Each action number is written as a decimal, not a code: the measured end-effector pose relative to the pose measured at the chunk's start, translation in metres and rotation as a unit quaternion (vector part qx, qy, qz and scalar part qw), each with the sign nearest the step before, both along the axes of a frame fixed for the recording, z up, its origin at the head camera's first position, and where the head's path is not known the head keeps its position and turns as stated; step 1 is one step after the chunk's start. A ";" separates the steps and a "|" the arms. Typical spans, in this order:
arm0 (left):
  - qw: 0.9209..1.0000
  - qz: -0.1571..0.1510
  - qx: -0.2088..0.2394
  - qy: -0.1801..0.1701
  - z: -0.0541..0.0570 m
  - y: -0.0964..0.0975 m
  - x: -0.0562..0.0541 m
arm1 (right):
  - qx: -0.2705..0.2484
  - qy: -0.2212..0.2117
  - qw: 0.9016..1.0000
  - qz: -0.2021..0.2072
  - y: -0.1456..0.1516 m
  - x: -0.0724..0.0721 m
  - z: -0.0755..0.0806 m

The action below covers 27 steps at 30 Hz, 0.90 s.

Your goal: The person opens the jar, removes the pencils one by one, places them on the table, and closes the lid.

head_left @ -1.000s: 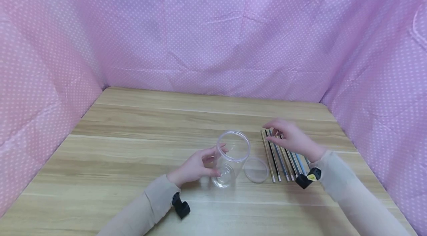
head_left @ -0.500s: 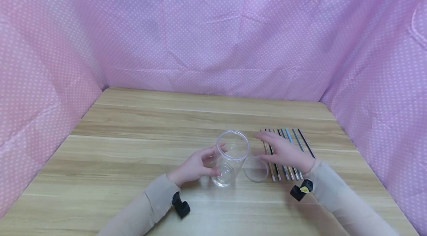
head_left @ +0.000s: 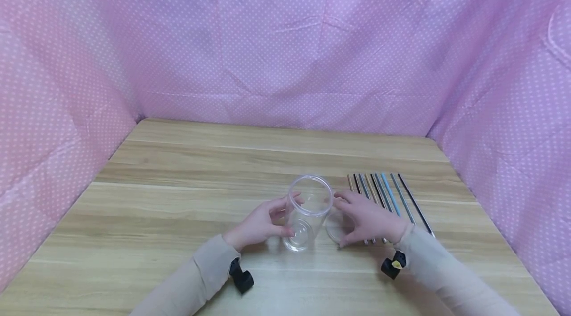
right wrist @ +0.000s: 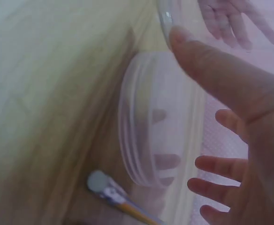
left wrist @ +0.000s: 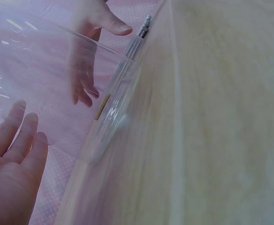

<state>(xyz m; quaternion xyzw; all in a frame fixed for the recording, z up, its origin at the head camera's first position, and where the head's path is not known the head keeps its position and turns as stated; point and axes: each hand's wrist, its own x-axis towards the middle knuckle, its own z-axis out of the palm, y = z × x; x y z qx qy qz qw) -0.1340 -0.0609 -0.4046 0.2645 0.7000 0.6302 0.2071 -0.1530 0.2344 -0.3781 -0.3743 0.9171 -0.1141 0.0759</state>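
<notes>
A tall clear plastic jar [head_left: 315, 221] stands uncapped on the table. My left hand [head_left: 260, 220] holds it from the left, thumb in front and fingers behind; in the left wrist view the fingertips [left wrist: 30, 123] lie along the transparent wall. Just right of the jar lies its round clear lid [head_left: 334, 227]. Over this lid hovers my right hand [head_left: 372, 217], thumb and fingers spread to either side. Seen from the right wrist, the fingers stand off the lid's ridged edge [right wrist: 132, 126], and the thumb overlaps the jar's base.
Several pencils [head_left: 387, 189] lie side by side right of the lid, partly hidden under the right hand and forearm. One pencil's eraser end [right wrist: 98, 182] sits close to the lid. Pink dotted cloth [head_left: 285, 48] hangs around the wooden table [head_left: 200, 167].
My right hand has moved left and toward me, from above the pencils to over the lid, its thumb and fingers spreading. The left hand and jar have stayed in place.
</notes>
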 end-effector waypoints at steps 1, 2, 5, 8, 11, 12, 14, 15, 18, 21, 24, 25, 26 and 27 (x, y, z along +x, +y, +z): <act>1.000 0.000 -0.001 -0.002 0.000 0.000 0.000 | -0.001 -0.006 1.000 0.002 0.000 0.000 -0.001; 1.000 0.001 -0.002 -0.002 0.000 0.000 0.000 | -0.001 -0.010 1.000 0.003 -0.001 0.001 -0.002; 1.000 0.003 -0.004 -0.003 0.000 0.000 0.002 | 0.009 -0.019 1.000 -0.003 -0.001 0.002 -0.004; 1.000 0.002 -0.001 -0.005 -0.001 0.001 0.002 | 0.030 -0.029 0.999 -0.011 -0.001 0.004 -0.006; 1.000 0.000 0.001 -0.005 -0.001 0.001 0.002 | 0.041 -0.047 0.998 -0.019 -0.002 0.006 -0.006; 1.000 0.000 0.001 -0.004 -0.002 0.001 0.001 | 0.043 -0.053 0.997 -0.020 -0.002 0.006 -0.006; 1.000 0.001 -0.002 -0.003 0.000 0.001 0.002 | 0.042 -0.061 0.997 -0.024 -0.002 0.007 -0.005; 1.000 0.002 -0.004 -0.002 0.000 0.000 0.002 | 0.042 -0.062 0.997 -0.026 -0.002 0.007 -0.005; 1.000 0.005 -0.008 -0.002 0.001 0.000 0.003 | 0.043 -0.058 0.997 -0.028 -0.002 0.007 -0.005; 1.000 0.005 -0.010 -0.002 0.001 0.000 0.003 | 0.048 -0.050 0.997 -0.031 -0.003 0.007 -0.005; 1.000 0.002 -0.008 0.002 0.001 0.000 0.002 | 0.048 -0.042 0.998 -0.029 -0.004 0.006 -0.005; 1.000 0.002 -0.008 0.003 0.000 0.000 0.002 | 0.047 -0.039 0.998 -0.028 -0.004 0.006 -0.005; 1.000 0.001 -0.007 0.005 0.000 0.000 0.002 | 0.045 -0.036 0.998 -0.026 -0.005 0.006 -0.005; 1.000 0.000 -0.004 0.005 0.000 0.000 0.002 | 0.044 -0.033 0.998 -0.024 -0.005 0.006 -0.005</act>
